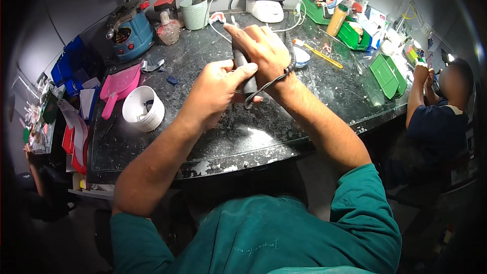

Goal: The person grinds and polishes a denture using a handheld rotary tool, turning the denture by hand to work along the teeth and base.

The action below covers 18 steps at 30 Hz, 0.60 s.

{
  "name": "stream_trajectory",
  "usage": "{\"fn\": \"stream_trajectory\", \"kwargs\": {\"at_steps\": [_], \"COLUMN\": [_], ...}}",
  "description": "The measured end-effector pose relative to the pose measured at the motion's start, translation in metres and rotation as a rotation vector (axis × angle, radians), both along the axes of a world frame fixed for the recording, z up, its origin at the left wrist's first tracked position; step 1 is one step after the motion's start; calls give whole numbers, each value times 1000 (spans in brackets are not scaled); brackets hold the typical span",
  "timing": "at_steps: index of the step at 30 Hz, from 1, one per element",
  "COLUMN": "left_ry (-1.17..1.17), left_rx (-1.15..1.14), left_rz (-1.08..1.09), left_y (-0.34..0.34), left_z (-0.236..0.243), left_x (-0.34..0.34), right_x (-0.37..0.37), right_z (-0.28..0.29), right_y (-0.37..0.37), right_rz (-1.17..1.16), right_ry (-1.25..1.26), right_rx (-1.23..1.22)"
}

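Observation:
Above the middle of a dark, scuffed workbench I hold a black rotary handpiece [249, 82] between both hands. My left hand [213, 83] is closed round its lower body, the thumb lying across it. My right hand [265, 50] reaches over its upper part, with fingers bent around it; the grip underneath is hidden. From the handpiece's lower end a black twisted cord [271, 82] runs up across my right wrist. A small pink-and-white dental model [217, 17] lies on the bench beyond my hands.
At left stand a white tub [143, 109], pink dustpan [120, 83] and blue machine [129, 35]. Behind are a glass bottle [168, 29] and pale green basket [195, 13]. At right lie a yellow-handled brush [322, 55] and green bins [388, 77]. A co-worker [439, 111] sits at right.

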State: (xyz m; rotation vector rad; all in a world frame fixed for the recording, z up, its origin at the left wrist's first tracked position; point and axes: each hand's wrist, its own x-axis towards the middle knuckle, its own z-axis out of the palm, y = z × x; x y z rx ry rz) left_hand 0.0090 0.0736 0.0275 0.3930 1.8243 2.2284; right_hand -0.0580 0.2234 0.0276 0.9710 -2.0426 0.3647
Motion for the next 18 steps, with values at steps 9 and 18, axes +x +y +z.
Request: {"fn": "stream_trajectory", "kwargs": {"at_steps": [9, 18], "left_ry": [4, -155], "left_rx": [437, 465], "left_rz": [329, -357], "left_y": [-11, -10], "left_z": [-10, -29], "left_x": [-13, 9], "right_x": [52, -1], "right_z": [14, 15], "right_y": [37, -3], "right_rz": [-36, 1301], "right_ry": [-979, -1711], "right_rx": [203, -167]}}
